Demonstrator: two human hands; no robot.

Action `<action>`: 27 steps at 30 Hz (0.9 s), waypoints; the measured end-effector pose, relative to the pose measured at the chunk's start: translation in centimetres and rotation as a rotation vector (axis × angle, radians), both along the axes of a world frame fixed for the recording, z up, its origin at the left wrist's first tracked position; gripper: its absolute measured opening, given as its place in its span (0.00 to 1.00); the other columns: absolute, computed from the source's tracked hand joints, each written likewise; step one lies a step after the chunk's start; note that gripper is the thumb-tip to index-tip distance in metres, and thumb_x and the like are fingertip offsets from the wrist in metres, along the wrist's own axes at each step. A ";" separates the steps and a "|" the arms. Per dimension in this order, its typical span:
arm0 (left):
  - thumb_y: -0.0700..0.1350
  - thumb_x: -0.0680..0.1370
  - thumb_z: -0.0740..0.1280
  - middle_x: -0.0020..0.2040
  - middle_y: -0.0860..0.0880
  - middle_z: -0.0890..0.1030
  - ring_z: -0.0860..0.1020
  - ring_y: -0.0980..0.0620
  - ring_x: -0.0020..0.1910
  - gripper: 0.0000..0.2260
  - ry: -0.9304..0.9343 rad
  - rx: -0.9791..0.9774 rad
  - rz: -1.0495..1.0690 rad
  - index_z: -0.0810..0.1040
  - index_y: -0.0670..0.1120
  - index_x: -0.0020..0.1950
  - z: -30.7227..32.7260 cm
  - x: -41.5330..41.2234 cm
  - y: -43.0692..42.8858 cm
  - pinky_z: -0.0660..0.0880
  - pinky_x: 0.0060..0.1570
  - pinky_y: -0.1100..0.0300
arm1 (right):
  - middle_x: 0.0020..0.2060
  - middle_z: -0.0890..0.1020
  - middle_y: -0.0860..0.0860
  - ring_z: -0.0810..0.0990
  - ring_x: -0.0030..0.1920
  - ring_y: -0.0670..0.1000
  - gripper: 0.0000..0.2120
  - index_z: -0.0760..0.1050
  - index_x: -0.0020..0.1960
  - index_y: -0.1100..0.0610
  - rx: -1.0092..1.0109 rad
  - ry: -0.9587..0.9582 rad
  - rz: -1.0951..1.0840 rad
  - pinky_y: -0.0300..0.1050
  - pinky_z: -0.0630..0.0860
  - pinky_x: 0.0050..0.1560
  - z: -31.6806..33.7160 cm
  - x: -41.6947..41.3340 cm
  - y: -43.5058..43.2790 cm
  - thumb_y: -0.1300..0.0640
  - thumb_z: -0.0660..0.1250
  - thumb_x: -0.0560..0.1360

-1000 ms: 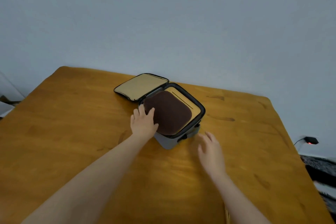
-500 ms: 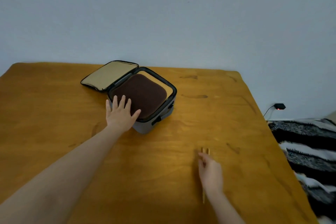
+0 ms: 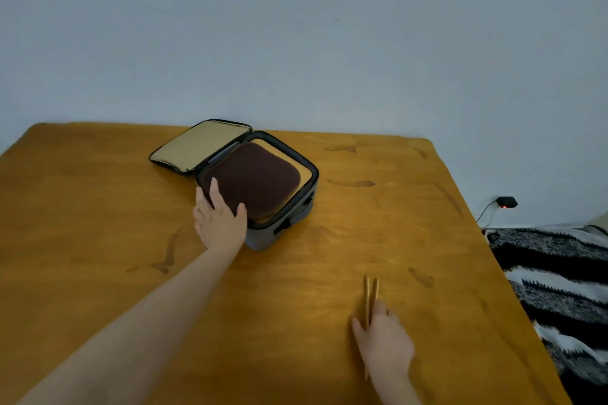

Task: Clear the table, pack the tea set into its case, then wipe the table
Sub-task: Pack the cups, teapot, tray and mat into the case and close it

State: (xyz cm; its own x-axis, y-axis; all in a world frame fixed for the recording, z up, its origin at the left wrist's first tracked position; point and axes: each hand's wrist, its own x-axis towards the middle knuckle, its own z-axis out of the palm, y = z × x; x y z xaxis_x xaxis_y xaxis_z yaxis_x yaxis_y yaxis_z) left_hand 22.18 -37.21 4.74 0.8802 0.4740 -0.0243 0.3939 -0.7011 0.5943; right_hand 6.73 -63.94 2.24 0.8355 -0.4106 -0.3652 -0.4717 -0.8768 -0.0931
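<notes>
**Packing step: last loose piece on the bench.**

Open case (image 3: 266, 238) at 11 o'clock on the bench (image 3: 98, 214), lid (image 3: 200, 145) folded flat toward 10 o'clock. Brown cloth (image 3: 253, 179) filling the inside over a yellow liner (image 3: 297, 163). Wooden tongs (image 3: 366, 293) flat on the bench at 4 o'clock, well apart from the case, far ends toward 12 o'clock.

Left grip (image 3: 220, 220) open, palm on the case's 7 o'clock corner, straight fingers over the rim and touching the cloth. Right grip (image 3: 386, 342) laid over the near part of the tongs, thumb at their 9 o'clock side, a fingertip at their 3 o'clock side. Cannot tell whether closed on them or only pressing.

For a clean pick:
- Roll the thin arms up with the thumb first, as probably hard to raise off flat wood.
- Pinch both arms together nearer the middle, to prevent splaying or tipping.
- Lift clear before travelling toward 11 o'clock, with no dragging.
- Brace the case corner with the left palm.
- Lay the tongs flat, likely along the bare liner strip at the 2 o'clock side, low enough for zipping the lid.

Off the bench at 3 o'clock: striped blanket (image 3: 552, 273), black plug (image 3: 506, 201) with a red light.
</notes>
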 end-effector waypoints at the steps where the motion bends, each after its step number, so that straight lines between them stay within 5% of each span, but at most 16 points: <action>1: 0.52 0.79 0.63 0.77 0.42 0.51 0.55 0.39 0.74 0.35 0.021 -0.150 0.085 0.46 0.50 0.79 0.1 -0.3 -0.3 0.60 0.69 0.44 | 0.54 0.77 0.48 0.80 0.53 0.50 0.20 0.65 0.61 0.51 0.007 0.026 -0.014 0.43 0.76 0.43 0.0 0.2 0.3 0.38 0.59 0.78; 3: 0.51 0.79 0.65 0.76 0.42 0.54 0.60 0.38 0.71 0.36 0.080 -0.393 0.192 0.46 0.48 0.79 -0.1 -0.6 -0.2 0.66 0.66 0.44 | 0.55 0.79 0.49 0.81 0.54 0.52 0.19 0.64 0.61 0.53 0.028 0.032 -0.046 0.44 0.77 0.47 0.0 0.5 0.9 0.41 0.59 0.79; 6: 0.52 0.78 0.66 0.74 0.42 0.56 0.66 0.37 0.67 0.37 0.146 -0.467 0.170 0.46 0.50 0.79 -0.4 -0.5 0.1 0.71 0.61 0.44 | 0.56 0.80 0.50 0.81 0.56 0.54 0.16 0.65 0.62 0.54 0.038 0.022 -0.060 0.44 0.76 0.49 -0.6 0.8 0.5 0.45 0.57 0.80; 12: 0.56 0.78 0.65 0.78 0.43 0.47 0.55 0.36 0.74 0.38 0.231 -0.238 0.018 0.42 0.57 0.79 0.3 0.3 1.2 0.65 0.66 0.42 | 0.56 0.81 0.51 0.81 0.57 0.54 0.15 0.68 0.63 0.52 0.062 0.050 -0.024 0.44 0.76 0.51 -0.9 1.3 -0.2 0.51 0.57 0.78; 15: 0.59 0.78 0.62 0.78 0.44 0.39 0.47 0.36 0.76 0.35 0.336 -0.176 -0.047 0.44 0.59 0.79 0.7 1.1 1.5 0.62 0.68 0.42 | 0.51 0.82 0.52 0.82 0.54 0.54 0.09 0.70 0.55 0.51 0.115 0.008 0.007 0.42 0.74 0.46 -1.3 1.6 -0.2 0.48 0.60 0.78; 19: 0.62 0.77 0.62 0.77 0.46 0.33 0.41 0.36 0.76 0.33 0.382 -0.055 -0.132 0.48 0.64 0.77 0.8 1.6 2.1 0.66 0.65 0.43 | 0.44 0.83 0.51 0.83 0.48 0.54 0.05 0.70 0.47 0.50 0.186 -0.169 0.078 0.46 0.74 0.45 0.1 3.7 1.1 0.50 0.63 0.79; 23: 0.65 0.77 0.61 0.77 0.47 0.31 0.39 0.38 0.77 0.32 0.386 -0.016 -0.167 0.48 0.67 0.76 0.5 1.1 2.1 0.70 0.62 0.46 | 0.33 0.76 0.47 0.78 0.32 0.52 0.07 0.71 0.43 0.51 0.180 -0.525 0.265 0.45 0.69 0.30 3.5 9.4 3.6 0.54 0.67 0.78; 27: 0.68 0.75 0.59 0.77 0.47 0.32 0.40 0.39 0.77 0.35 0.408 -0.030 -0.117 0.45 0.66 0.76 0.4 0.9 1.9 0.70 0.61 0.46 | 0.33 0.75 0.47 0.73 0.28 0.50 0.07 0.71 0.43 0.53 0.106 -0.660 0.477 0.44 0.68 0.26 6.3 18.1 7.3 0.53 0.64 0.79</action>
State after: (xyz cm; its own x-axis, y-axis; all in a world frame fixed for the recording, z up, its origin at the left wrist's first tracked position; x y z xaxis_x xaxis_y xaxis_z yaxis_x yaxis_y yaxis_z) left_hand 23.09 -35.35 5.16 0.8434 0.3653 -0.3941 0.5200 -0.7395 0.4274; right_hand 24.81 -56.65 8.51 0.9680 0.0523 0.2455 0.1305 -0.9403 -0.3144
